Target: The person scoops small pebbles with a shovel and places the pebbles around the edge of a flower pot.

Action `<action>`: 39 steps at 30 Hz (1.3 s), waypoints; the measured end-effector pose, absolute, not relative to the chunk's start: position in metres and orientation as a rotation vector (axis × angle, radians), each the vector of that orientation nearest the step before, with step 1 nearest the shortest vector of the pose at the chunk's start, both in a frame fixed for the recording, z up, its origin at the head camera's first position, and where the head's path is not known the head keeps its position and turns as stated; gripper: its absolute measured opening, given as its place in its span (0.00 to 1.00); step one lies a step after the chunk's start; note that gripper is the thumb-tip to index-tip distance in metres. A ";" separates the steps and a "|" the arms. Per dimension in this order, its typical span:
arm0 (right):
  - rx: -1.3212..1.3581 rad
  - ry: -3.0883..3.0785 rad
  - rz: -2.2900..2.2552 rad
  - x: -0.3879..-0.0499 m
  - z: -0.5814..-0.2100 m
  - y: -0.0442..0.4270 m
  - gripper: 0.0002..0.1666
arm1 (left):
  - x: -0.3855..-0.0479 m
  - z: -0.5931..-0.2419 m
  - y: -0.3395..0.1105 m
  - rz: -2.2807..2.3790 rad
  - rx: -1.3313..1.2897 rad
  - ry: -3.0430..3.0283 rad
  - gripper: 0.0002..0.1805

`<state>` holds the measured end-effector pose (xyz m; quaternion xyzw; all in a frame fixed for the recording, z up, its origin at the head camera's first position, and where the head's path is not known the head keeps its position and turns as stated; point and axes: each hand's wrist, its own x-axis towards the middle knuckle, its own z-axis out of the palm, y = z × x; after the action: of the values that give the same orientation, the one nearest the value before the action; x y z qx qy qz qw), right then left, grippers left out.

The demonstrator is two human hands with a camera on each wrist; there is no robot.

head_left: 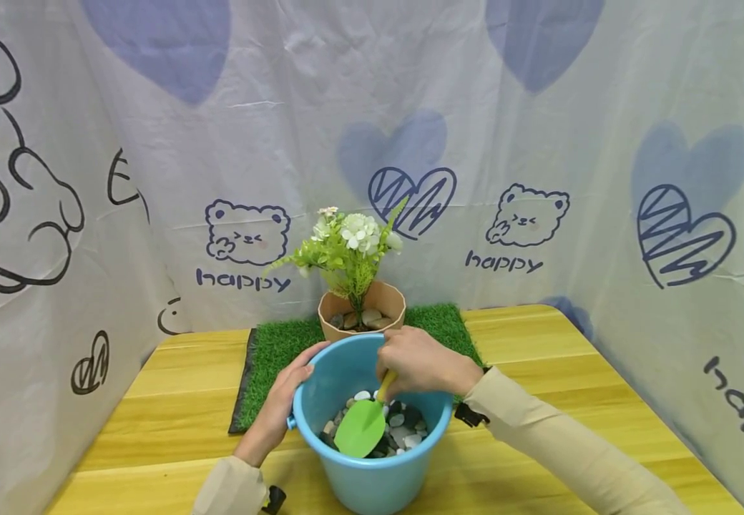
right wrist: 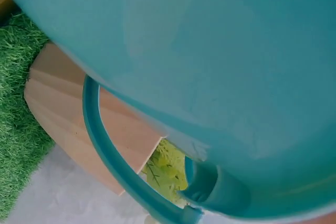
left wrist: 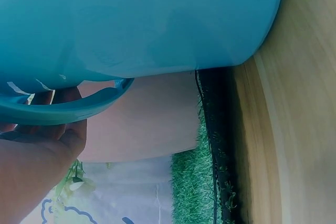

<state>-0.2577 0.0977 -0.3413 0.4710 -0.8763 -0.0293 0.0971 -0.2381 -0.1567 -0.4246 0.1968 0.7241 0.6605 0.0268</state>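
Note:
A light blue bucket (head_left: pixel 375 481) with mixed pebbles (head_left: pixel 403 433) inside stands at the near middle of the table. My right hand (head_left: pixel 425 362) reaches over its rim and grips the yellow handle of a small garden trowel (head_left: pixel 359 431). The trowel's green blade slants down onto the pebbles, with no stones seen on it. At the bucket's left side, my left hand (head_left: pixel 280 402) holds the rim; in the left wrist view its fingers lie behind the blue bail handle (left wrist: pixel 79 107). Only the bucket's outer wall (right wrist: pixel 199 61) fills most of the right wrist view, where the trowel is hidden.
Behind the bucket, a peach flowerpot (head_left: pixel 333 318) holds white flowers and greenery (head_left: pixel 353 247), with larger stones around the stem. The pot stands on a green artificial grass mat (head_left: pixel 282 340) over the wooden table (head_left: pixel 172 408). Printed white cloth (head_left: pixel 295 107) hangs around the table.

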 end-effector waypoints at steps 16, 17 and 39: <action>1.403 -2.571 -0.082 -0.258 -0.352 0.092 0.11 | -0.238 -0.427 -0.157 2.044 0.601 2.232 0.27; 1.406 -2.574 -0.073 -0.258 -0.352 0.093 0.11 | -0.238 -0.427 -0.157 2.044 0.601 2.232 0.27; 1.313 -2.711 0.141 -0.265 -0.335 0.105 0.13 | -0.238 -0.425 -0.157 2.039 0.626 2.221 0.27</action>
<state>-0.2650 0.1050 -0.3352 0.4345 -0.8973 0.0465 0.0628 -0.2382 -0.1574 -0.4253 0.2032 0.7209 0.6618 0.0309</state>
